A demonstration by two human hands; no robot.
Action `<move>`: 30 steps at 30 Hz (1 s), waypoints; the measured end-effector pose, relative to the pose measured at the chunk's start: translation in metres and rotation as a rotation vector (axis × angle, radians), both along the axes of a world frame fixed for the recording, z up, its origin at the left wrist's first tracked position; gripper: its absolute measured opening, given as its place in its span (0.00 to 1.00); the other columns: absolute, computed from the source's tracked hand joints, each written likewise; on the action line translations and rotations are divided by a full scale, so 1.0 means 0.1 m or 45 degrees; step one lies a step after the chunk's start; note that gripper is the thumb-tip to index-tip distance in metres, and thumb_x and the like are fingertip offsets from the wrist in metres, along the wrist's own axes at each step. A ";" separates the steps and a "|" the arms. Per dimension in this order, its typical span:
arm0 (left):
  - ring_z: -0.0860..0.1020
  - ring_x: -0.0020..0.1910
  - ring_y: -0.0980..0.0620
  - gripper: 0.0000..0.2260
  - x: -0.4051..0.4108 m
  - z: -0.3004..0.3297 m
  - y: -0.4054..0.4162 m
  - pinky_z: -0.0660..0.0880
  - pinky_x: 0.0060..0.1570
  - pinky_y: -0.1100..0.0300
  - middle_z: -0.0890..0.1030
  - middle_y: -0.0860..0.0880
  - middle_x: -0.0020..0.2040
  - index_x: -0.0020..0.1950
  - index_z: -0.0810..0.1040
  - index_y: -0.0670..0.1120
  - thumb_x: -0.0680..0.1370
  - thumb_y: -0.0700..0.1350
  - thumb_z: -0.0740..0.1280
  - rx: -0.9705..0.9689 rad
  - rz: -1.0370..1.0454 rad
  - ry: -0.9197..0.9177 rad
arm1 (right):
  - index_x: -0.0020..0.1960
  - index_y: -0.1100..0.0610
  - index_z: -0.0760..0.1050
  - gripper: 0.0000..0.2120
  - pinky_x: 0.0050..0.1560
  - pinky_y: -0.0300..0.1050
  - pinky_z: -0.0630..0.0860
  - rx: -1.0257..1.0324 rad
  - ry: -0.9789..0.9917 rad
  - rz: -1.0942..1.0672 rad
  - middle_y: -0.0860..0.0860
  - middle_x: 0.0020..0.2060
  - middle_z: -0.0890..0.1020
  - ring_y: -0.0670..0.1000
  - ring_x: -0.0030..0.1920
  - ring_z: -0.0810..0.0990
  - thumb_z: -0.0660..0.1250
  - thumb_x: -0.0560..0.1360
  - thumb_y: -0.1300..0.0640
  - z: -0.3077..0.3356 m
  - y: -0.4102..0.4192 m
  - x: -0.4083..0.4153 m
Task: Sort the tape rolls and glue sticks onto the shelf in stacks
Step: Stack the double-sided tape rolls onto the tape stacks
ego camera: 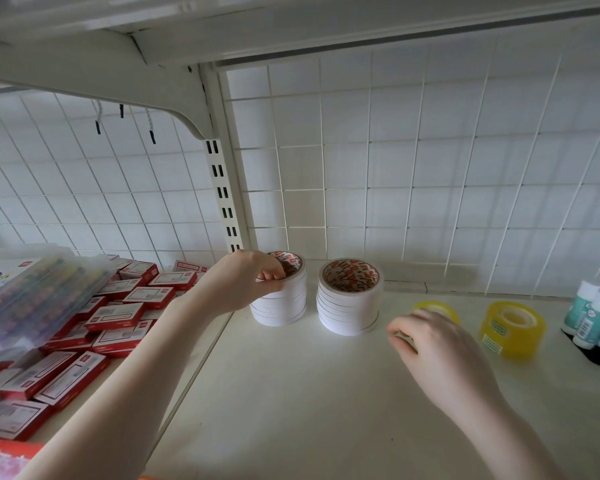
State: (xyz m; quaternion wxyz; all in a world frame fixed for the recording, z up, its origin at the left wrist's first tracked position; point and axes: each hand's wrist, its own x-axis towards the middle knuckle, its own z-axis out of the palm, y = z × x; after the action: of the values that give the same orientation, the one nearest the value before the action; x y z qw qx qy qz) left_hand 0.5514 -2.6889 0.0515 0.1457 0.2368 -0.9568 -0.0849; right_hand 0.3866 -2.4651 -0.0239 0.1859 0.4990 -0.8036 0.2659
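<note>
Two stacks of white tape rolls stand at the back of the white shelf. My left hand pinches the top roll of the left stack at its rim. The right stack stands free beside it. My right hand hovers over the shelf with fingers loosely curled, holding nothing, and partly hides a yellow tape roll. A second, taller yellow tape roll stack stands to the right. Glue sticks with white caps stand upright at the far right.
Left of the shelf divider lie several red and white boxes and a clear case of coloured pens. A white wire grid backs the shelf. Another shelf board hangs overhead.
</note>
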 end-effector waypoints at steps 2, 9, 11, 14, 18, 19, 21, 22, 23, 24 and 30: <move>0.75 0.41 0.59 0.03 -0.01 0.00 0.00 0.73 0.47 0.60 0.79 0.57 0.40 0.46 0.80 0.51 0.76 0.47 0.67 0.003 -0.011 -0.004 | 0.31 0.51 0.75 0.13 0.25 0.39 0.62 0.014 -0.006 -0.001 0.47 0.28 0.74 0.52 0.29 0.74 0.78 0.60 0.63 0.01 0.00 0.00; 0.74 0.40 0.61 0.03 -0.03 0.01 0.01 0.71 0.45 0.65 0.78 0.58 0.39 0.47 0.81 0.50 0.76 0.46 0.67 0.033 -0.012 -0.017 | 0.31 0.51 0.76 0.11 0.26 0.40 0.63 0.085 -0.069 0.001 0.48 0.29 0.75 0.53 0.31 0.75 0.77 0.62 0.62 0.03 0.02 0.01; 0.74 0.40 0.61 0.03 -0.03 0.01 0.01 0.69 0.43 0.69 0.77 0.58 0.39 0.46 0.81 0.50 0.76 0.45 0.67 0.042 -0.005 -0.015 | 0.32 0.52 0.76 0.10 0.27 0.41 0.63 0.097 -0.088 -0.013 0.48 0.30 0.75 0.53 0.32 0.75 0.75 0.64 0.62 0.03 0.02 0.02; 0.74 0.41 0.57 0.04 -0.04 0.02 0.03 0.70 0.43 0.67 0.78 0.56 0.41 0.46 0.81 0.49 0.76 0.45 0.66 0.038 0.013 -0.034 | 0.36 0.52 0.78 0.05 0.31 0.43 0.64 0.121 -0.092 -0.039 0.49 0.33 0.76 0.54 0.37 0.76 0.71 0.69 0.59 0.06 0.03 0.02; 0.75 0.49 0.52 0.07 0.00 0.00 0.13 0.72 0.50 0.56 0.79 0.54 0.47 0.52 0.80 0.49 0.75 0.47 0.67 -0.088 0.068 -0.003 | 0.44 0.53 0.78 0.05 0.41 0.47 0.70 0.212 -0.064 -0.090 0.49 0.42 0.78 0.54 0.47 0.76 0.65 0.75 0.54 0.13 0.10 -0.01; 0.74 0.51 0.52 0.09 0.03 -0.02 0.17 0.72 0.50 0.55 0.78 0.53 0.49 0.54 0.79 0.49 0.75 0.47 0.68 -0.144 0.087 0.046 | 0.47 0.53 0.78 0.07 0.44 0.47 0.71 0.226 -0.047 -0.119 0.49 0.45 0.79 0.54 0.49 0.76 0.63 0.76 0.52 0.16 0.13 -0.04; 0.73 0.55 0.50 0.13 0.09 -0.09 0.31 0.72 0.51 0.55 0.77 0.53 0.54 0.59 0.77 0.49 0.74 0.47 0.69 -0.249 0.152 0.167 | 0.51 0.51 0.78 0.09 0.49 0.46 0.72 0.226 -0.011 -0.168 0.48 0.49 0.79 0.53 0.53 0.75 0.60 0.77 0.50 0.24 0.19 -0.08; 0.73 0.55 0.48 0.15 0.13 -0.12 0.39 0.72 0.51 0.55 0.77 0.52 0.55 0.60 0.77 0.48 0.74 0.47 0.69 -0.294 0.198 0.213 | 0.52 0.51 0.77 0.10 0.50 0.46 0.72 0.214 -0.002 -0.179 0.48 0.50 0.79 0.53 0.54 0.75 0.59 0.78 0.49 0.27 0.22 -0.10; 0.74 0.55 0.47 0.15 0.17 -0.16 0.49 0.71 0.50 0.54 0.78 0.50 0.55 0.60 0.77 0.46 0.73 0.46 0.70 -0.331 0.240 0.252 | 0.52 0.51 0.77 0.10 0.50 0.46 0.71 0.204 0.009 -0.193 0.48 0.50 0.79 0.53 0.54 0.75 0.59 0.78 0.48 0.29 0.26 -0.11; 0.75 0.54 0.45 0.16 0.21 -0.20 0.59 0.71 0.49 0.54 0.78 0.49 0.54 0.59 0.78 0.45 0.72 0.45 0.71 -0.361 0.275 0.289 | 0.52 0.51 0.77 0.10 0.49 0.46 0.71 0.192 0.019 -0.204 0.49 0.49 0.79 0.53 0.53 0.76 0.60 0.77 0.48 0.31 0.31 -0.11; 0.77 0.49 0.40 0.17 0.37 -0.43 1.14 0.74 0.46 0.50 0.80 0.44 0.51 0.55 0.79 0.42 0.68 0.42 0.75 -0.340 0.446 0.399 | 0.36 0.59 0.79 0.12 0.33 0.51 0.75 0.068 0.124 -0.203 0.56 0.30 0.77 0.61 0.32 0.78 0.80 0.58 0.61 0.07 0.68 -0.15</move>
State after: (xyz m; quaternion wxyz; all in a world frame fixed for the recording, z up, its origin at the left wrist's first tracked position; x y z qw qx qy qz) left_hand 0.5881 -2.5748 0.0089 0.3345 0.3615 -0.8697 0.0330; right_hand 0.3712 -2.3973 -0.0166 0.2321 0.4504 -0.8376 0.2040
